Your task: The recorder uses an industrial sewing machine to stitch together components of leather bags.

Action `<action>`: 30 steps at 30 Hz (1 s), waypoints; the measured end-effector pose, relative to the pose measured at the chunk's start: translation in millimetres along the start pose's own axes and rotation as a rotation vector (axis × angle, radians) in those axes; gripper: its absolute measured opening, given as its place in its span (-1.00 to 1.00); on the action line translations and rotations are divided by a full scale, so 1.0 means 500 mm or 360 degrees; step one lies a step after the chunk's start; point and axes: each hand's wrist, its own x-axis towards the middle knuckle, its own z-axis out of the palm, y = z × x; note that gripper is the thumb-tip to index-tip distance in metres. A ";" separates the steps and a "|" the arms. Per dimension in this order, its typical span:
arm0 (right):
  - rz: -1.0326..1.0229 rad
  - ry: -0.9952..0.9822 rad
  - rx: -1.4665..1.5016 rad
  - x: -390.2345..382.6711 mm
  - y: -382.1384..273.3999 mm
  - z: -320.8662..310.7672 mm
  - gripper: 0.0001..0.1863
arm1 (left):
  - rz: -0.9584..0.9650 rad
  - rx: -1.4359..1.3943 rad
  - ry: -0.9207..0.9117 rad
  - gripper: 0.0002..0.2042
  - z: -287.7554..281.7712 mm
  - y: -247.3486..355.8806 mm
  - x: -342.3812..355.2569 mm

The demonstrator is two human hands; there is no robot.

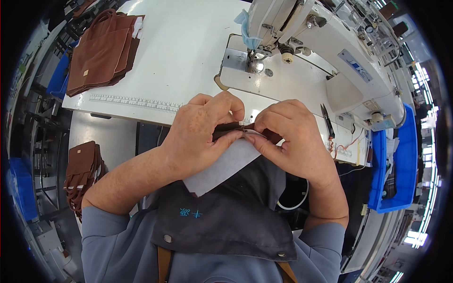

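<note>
Head view: the left hand (200, 129) and right hand (293, 139) each had the grip closed, thumb and fingers pinching the upper edge of a pale-backed brown piece (227, 162). The piece was held before the dark apron (226, 221), by the near edge of the white worktop (174, 52), nearer the person than the sewing machine (347, 59).

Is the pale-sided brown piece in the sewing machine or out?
Out: the left hand and right hand pinch the pale-sided brown piece by its upper edge, apart from the sewing machine.
</note>
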 end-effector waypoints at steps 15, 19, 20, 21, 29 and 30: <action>-0.0128 0.0251 0.0199 -0.013 0.000 0.022 -0.79 | 0.0116 0.0091 0.0076 -0.84 -0.019 -0.015 -0.008; -0.0141 0.0271 0.0200 -0.009 0.004 0.025 -0.78 | -0.0024 -0.0168 0.0043 -0.82 -0.016 -0.015 -0.008; -0.0141 0.0271 0.0201 -0.009 0.004 0.026 -0.78 | -0.0047 -0.0219 0.0037 -0.82 -0.016 -0.015 -0.008; -0.0143 0.0270 0.0200 -0.009 0.006 0.028 -0.78 | -0.0070 -0.0271 0.0030 -0.82 -0.017 -0.016 -0.008; -0.0090 0.0185 0.0244 -0.005 0.023 0.032 -0.78 | -0.0311 -0.0559 -0.0098 -0.86 -0.019 -0.035 0.006; 0.0076 0.0227 0.0349 -0.003 0.020 0.036 -0.81 | -0.0306 -0.0620 -0.0120 -0.87 -0.018 -0.043 0.011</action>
